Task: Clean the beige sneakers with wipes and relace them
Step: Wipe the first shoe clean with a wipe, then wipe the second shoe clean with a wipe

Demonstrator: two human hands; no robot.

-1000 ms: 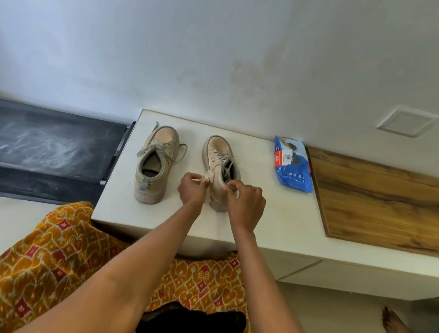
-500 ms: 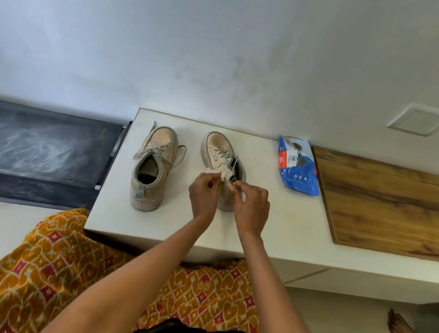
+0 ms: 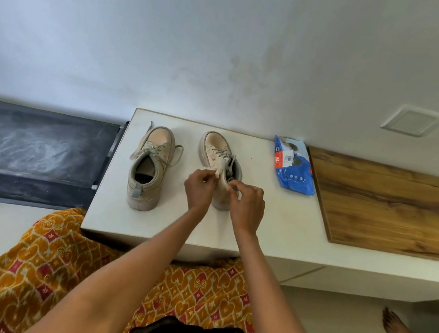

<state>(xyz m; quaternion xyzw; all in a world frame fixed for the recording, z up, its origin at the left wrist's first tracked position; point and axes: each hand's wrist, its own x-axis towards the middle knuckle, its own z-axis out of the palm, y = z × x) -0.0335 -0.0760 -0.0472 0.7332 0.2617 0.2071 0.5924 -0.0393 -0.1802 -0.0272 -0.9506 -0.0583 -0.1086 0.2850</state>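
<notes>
lace work at the collar of the right-hand sneaker

the white counter (image 3: 274, 229) carries both beige shoes side by side, toes to the wall, near its left end. the left sneaker (image 3: 149, 167) stands alone with its laces loose and one end trailing up past the toe. the right sneaker (image 3: 220, 160) stands just beside it, under both hands. a blue wipes pack (image 3: 293, 167) lies flat to the right, near the wooden board (image 3: 395, 209).

judging by their look, the shoes should be light and hold their shape at sole and heel, while tongue and collar give under pressure; the heel or the side of the sole would be the steady place to hold. the lace is soft and limp, best taken close to its tip, and it will likely slip back unless kept taut.

the left hand (image 3: 199, 189) has its fingertips pressed together, pinching a pale strip at the tongue. the right hand (image 3: 247, 203) curls its fingers at the collar, seemingly nipping a lace end.

whether the pale strip is lace, tongue or a wipe cannot be told. the hands hide the heel and upper eyelets. another shoe is cut off at the right edge, and a bare foot shows at lower right.
</notes>
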